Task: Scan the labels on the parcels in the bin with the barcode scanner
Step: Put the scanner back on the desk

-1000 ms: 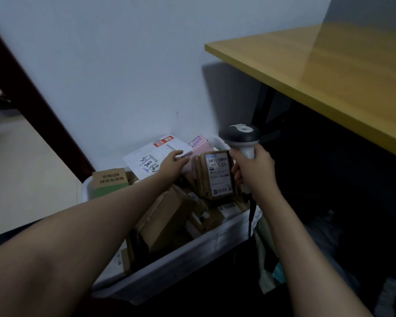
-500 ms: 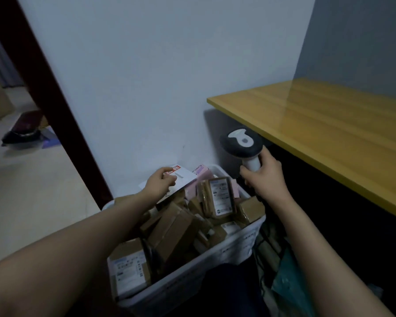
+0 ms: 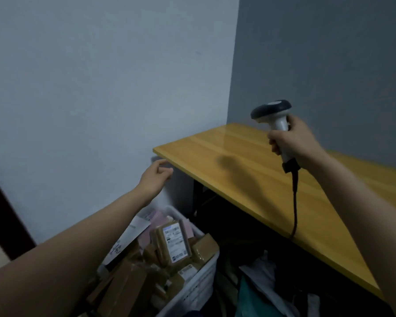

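Head view: the right hand (image 3: 294, 143) is gripping the scanner (image 3: 275, 117), dark-headed with a white handle, above the bench (image 3: 249, 170). The left hand (image 3: 154, 177) is hanging loosely open, empty, off the bench's left corner. Brown labelled parcels (image 3: 173, 242) are filling the white bin (image 3: 199, 280) below.

no text is showing clearly enough to read

the white label (image 3: 176, 243) on the brown parcel (image 3: 173, 244) is carrying blurred print, and the white envelope (image 3: 128, 239) is bearing handwritten marks, unreadable.
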